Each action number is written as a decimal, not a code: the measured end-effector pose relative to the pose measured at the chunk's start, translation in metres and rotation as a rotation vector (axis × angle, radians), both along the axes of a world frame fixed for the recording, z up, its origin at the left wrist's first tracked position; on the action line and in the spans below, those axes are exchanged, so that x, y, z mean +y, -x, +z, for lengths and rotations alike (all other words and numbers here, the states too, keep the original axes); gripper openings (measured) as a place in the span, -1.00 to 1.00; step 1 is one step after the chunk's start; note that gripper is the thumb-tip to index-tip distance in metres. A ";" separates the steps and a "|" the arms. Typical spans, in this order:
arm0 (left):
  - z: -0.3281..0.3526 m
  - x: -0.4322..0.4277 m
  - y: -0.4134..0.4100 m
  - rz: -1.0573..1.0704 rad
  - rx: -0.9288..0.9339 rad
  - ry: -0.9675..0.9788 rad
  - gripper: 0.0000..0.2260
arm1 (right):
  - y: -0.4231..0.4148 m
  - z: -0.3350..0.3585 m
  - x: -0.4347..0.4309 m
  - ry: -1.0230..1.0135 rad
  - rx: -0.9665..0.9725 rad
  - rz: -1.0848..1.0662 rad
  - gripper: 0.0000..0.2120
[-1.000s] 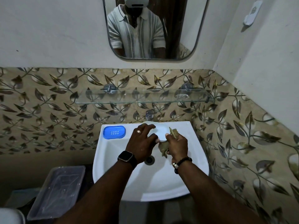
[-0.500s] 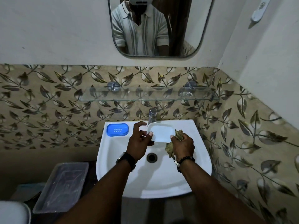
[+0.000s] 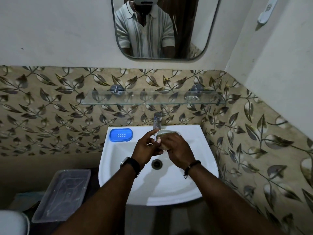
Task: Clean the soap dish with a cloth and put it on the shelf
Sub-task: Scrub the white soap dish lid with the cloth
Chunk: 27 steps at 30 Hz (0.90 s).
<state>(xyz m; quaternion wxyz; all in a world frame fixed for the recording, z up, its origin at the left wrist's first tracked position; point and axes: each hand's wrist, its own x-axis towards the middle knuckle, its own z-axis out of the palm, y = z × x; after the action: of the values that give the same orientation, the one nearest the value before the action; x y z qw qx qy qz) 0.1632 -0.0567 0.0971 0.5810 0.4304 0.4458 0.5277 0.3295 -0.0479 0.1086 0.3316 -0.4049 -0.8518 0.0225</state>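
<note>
My left hand [image 3: 145, 147] pinches white oval plastic soap dish [image 3: 167, 131] at nine o'clock; right hand [image 3: 177, 150] grips olive cloth [image 3: 163, 147]. Probably light, slick.

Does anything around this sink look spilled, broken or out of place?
Nothing stands out: the left hand holds the white soap dish over the sink, the right hand presses the cloth into it; the blue insert lies on the rim.

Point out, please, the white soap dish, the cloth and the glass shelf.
white soap dish [image 3: 169, 131]: head view, far rim.
cloth [image 3: 164, 147]: head view, lower fold.
glass shelf [image 3: 152, 99]: head view, middle of pane.
</note>
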 end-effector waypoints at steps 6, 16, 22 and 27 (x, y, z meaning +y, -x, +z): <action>-0.002 0.003 0.011 0.091 -0.096 0.031 -0.67 | -0.008 0.010 0.011 -0.237 -0.383 -0.247 -0.78; -0.019 -0.002 0.032 0.203 -0.228 0.088 -0.69 | 0.011 0.020 0.004 0.545 0.907 -0.107 -0.64; -0.009 0.000 0.050 0.280 -0.274 0.057 -0.62 | -0.012 0.020 0.020 0.601 1.248 -0.341 -0.76; -0.008 0.001 0.049 0.267 -0.239 0.049 -0.66 | 0.007 -0.007 0.014 0.788 0.726 -0.319 -0.63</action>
<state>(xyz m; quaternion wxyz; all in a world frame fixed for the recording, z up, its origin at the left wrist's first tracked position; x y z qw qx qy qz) 0.1138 -0.0557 0.0894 0.5650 0.2873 0.4392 0.6366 0.3225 -0.0339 0.1018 0.4264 -0.5884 -0.5383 0.4269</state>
